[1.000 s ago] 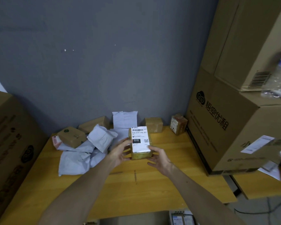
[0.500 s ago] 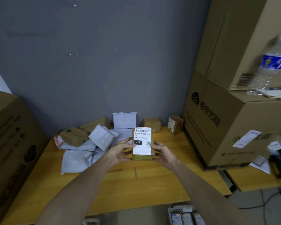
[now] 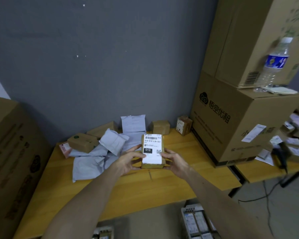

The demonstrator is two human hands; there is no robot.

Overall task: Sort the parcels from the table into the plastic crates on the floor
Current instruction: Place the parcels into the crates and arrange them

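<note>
A small brown parcel with a white label reading 010 is held above the yellow wooden table, label facing me. My left hand grips its left side and my right hand grips its right side. Behind it lie several other parcels: grey mailer bags, a brown box at the left, and two small boxes by the wall. Two plastic crates sit on the floor below the table edge, one crate at the right holding labelled parcels and another crate barely showing.
Large cardboard boxes are stacked at the table's right end, with a water bottle on top. Another big cardboard box stands at the left. A second table at the right carries more parcels. Cables run across the floor.
The parcel has been drawn slightly nearer and held upright between both hands. My view has shifted right, showing more of the bottle and the right-hand table.
</note>
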